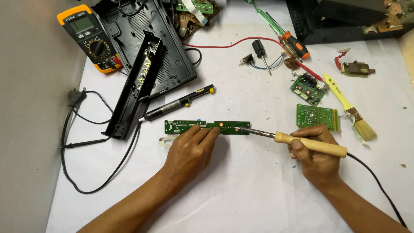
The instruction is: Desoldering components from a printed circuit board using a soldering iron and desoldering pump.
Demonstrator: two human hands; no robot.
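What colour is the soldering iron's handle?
Light wood-tan, on the soldering iron in the right hand; head view.

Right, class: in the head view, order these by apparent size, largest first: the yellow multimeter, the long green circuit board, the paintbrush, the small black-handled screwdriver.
1. Long green circuit board
2. Paintbrush and yellow multimeter: too alike to rank
3. Small black-handled screwdriver

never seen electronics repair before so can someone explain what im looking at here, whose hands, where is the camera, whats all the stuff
One picture, from a camera worn on a person's head, looking down at their own bare hands over a white sheet. The left hand presses on a long green circuit board. The right hand grips a soldering iron by its wooden handle, tip touching the board. Around them lie a yellow meter, a black plastic casing, screwdrivers, a paintbrush and two smaller green boards.
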